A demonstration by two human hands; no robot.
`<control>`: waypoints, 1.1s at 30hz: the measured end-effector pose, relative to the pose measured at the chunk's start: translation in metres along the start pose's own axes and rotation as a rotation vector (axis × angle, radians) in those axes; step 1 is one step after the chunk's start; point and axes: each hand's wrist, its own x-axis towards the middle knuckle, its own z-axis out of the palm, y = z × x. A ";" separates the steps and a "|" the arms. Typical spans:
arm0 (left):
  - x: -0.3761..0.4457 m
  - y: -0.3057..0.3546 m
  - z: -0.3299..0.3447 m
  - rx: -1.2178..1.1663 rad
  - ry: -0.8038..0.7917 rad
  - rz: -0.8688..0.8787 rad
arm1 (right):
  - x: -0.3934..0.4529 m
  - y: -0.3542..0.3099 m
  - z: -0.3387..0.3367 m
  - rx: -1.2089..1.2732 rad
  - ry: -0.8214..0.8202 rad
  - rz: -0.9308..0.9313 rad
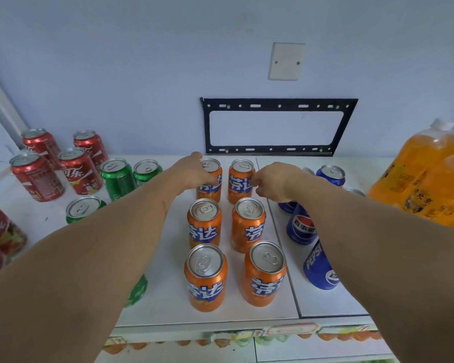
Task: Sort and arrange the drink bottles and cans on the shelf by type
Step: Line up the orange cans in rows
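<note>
left hand (194, 171): you're gripping the far-left orange can (210, 179) by its side.
right hand (274, 182): fingers curling beside the far-right orange can (241, 180); contact unclear.
location: orange cans are sitting mid-shelf (286, 297), two columns.
handling: likely rigid, slick, dentable; you're best gripping mid-body.

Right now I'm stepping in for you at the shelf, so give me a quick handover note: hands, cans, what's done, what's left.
Left hand grips the back-left orange can; right hand is by the back-right orange can, contact unclear.
Done: six orange cans in two columns mid-shelf; red cans grouped far left.
Left: green cans are loosely spread, blue cans partly hidden behind the right arm; straighten both. Orange bottle pack sits far right.
</note>
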 end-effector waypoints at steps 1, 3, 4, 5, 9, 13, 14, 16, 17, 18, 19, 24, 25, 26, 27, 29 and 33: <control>-0.003 0.000 -0.005 0.081 0.030 0.034 | -0.002 0.000 -0.003 -0.004 0.012 0.009; -0.011 0.002 -0.018 0.293 0.132 0.128 | -0.006 -0.001 -0.011 -0.014 0.039 0.036; -0.017 0.003 -0.024 0.409 0.191 0.178 | -0.007 -0.001 -0.015 -0.022 0.056 0.050; -0.024 0.003 -0.029 0.526 0.255 0.230 | -0.009 -0.003 -0.019 -0.033 0.075 0.060; -0.055 0.002 -0.037 0.914 0.438 0.472 | -0.017 -0.022 -0.032 -0.100 0.152 0.062; -0.087 -0.006 -0.041 1.077 0.484 0.547 | -0.031 -0.051 -0.036 -0.158 0.234 0.013; -0.095 -0.009 -0.042 1.088 0.499 0.550 | -0.036 -0.057 -0.038 -0.168 0.253 0.004; -0.113 -0.012 -0.045 1.082 0.552 0.553 | -0.046 -0.066 -0.042 -0.174 0.289 -0.008; -0.123 -0.013 -0.048 1.077 0.585 0.552 | -0.053 -0.071 -0.045 -0.182 0.308 -0.014; -0.134 -0.014 -0.051 1.073 0.612 0.548 | -0.059 -0.075 -0.048 -0.190 0.329 -0.021; -0.145 -0.015 -0.055 1.068 0.635 0.543 | -0.066 -0.080 -0.051 -0.195 0.355 -0.029; -0.206 -0.034 -0.063 1.049 0.691 0.488 | -0.106 -0.111 -0.053 -0.178 0.431 -0.123; -0.221 -0.039 -0.063 1.047 0.694 0.471 | -0.114 -0.119 -0.050 -0.172 0.437 -0.154; -0.235 -0.045 -0.062 1.041 0.693 0.459 | -0.121 -0.128 -0.046 -0.164 0.439 -0.184; -0.249 -0.050 -0.061 1.030 0.689 0.455 | -0.128 -0.138 -0.042 -0.157 0.443 -0.207; -0.276 -0.060 -0.061 1.003 0.689 0.461 | -0.140 -0.156 -0.036 -0.154 0.471 -0.240; -0.310 -0.085 -0.068 1.001 0.694 0.407 | -0.158 -0.191 -0.030 -0.130 0.476 -0.293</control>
